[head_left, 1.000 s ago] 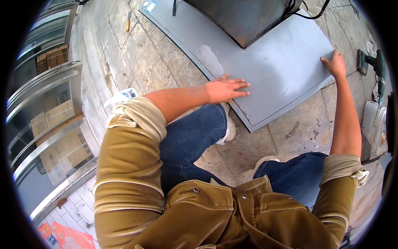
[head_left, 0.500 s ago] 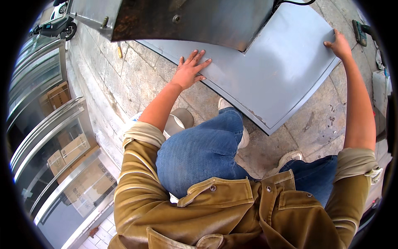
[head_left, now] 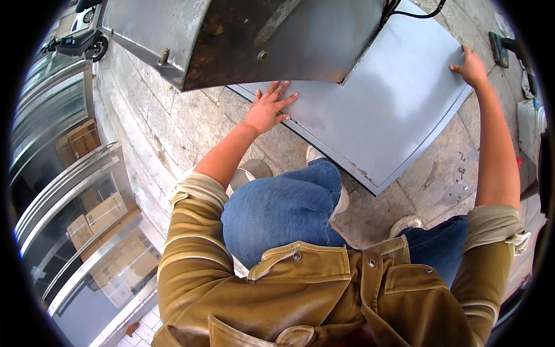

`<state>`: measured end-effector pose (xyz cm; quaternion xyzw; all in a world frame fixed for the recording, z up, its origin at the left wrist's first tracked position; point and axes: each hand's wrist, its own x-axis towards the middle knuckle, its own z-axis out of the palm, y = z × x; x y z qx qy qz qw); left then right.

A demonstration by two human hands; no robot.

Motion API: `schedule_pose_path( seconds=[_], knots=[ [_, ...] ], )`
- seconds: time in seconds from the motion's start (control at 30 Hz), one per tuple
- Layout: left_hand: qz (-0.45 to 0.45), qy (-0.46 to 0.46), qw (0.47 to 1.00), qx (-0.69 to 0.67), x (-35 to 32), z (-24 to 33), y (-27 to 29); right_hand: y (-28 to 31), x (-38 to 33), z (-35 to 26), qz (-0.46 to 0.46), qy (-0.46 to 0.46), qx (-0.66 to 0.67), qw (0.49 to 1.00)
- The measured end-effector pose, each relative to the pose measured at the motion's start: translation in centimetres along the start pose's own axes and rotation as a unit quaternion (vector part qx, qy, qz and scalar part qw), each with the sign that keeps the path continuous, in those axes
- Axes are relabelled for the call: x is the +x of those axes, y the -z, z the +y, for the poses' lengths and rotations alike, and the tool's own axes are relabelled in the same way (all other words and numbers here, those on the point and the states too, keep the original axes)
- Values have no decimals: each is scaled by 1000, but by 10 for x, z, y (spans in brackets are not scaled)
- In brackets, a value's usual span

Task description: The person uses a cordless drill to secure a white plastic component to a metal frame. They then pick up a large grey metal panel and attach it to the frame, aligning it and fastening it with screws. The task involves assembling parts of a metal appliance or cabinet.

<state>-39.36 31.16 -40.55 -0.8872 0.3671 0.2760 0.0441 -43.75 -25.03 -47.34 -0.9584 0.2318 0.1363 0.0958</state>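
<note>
A flat grey metal panel (head_left: 381, 110) lies tilted above the paving in front of me, its near corner chipped along the edge. My left hand (head_left: 269, 110) rests on its near left edge with the fingers spread. At the panel's right edge my right hand (head_left: 471, 68) grips the rim, thumb on top; the undersides of those fingers are hidden. A rusty, dark metal housing (head_left: 300, 40) with bolts stands at the far side and covers the panel's far left part. A black cable (head_left: 425, 14) loops beside the housing.
Stone paving (head_left: 428, 156) surrounds the panel. A green and black power tool (head_left: 498, 49) lies at the far right, near a white container (head_left: 529, 127). A round grey object (head_left: 254, 168) sits by my left knee. Glass doors (head_left: 87, 231) with cardboard boxes (head_left: 107, 213) behind them line the left.
The metal housing has swung nearer and to the right, covering more of the panel's left edge. The panel has shifted slightly with it. Both hands keep their places on the panel.
</note>
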Motion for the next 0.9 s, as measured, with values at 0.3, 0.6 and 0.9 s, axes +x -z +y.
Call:
schedule_pose_path(
  seconds=[0.3, 0.6, 0.9],
  knots=[
    [35, 13, 999, -7, 11, 10, 8, 5, -2, -4, -10, -25, 13, 1000],
    [-98, -15, 995, 13, 32, 3, 4, 7, 1, -12, 10, -23, 31, 999],
    [-66, -60, 996, 23, 32, 0, 46, 35, -10, -11, -2, -14, 29, 999]
  ],
)
